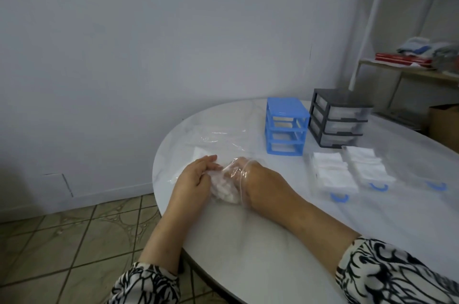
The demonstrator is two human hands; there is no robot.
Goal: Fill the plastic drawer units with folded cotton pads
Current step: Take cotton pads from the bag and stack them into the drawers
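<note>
A clear plastic bag [218, 139] lies on the white round table [248, 241], with white cotton pads [224, 192] bunched inside it. My right hand [258, 179] reaches into the bag's mouth, its fingers behind the plastic among the pads. My left hand [196, 177] holds the bag's edge from outside. A blue drawer unit [285, 127] stands behind, its three slots without drawers. Beside it stands a black drawer unit [340, 120] with three clear drawers shut. Two clear drawers [332, 172] [365, 162] with blue handles lie on the table, filled with folded white pads.
A third clear drawer [422, 174] with a blue handle lies at the right. A single white pad [201, 153] lies under the bag near my left hand. A white shelf [407, 65] with clothes and a red box stands at the far right. Tiled floor lies left.
</note>
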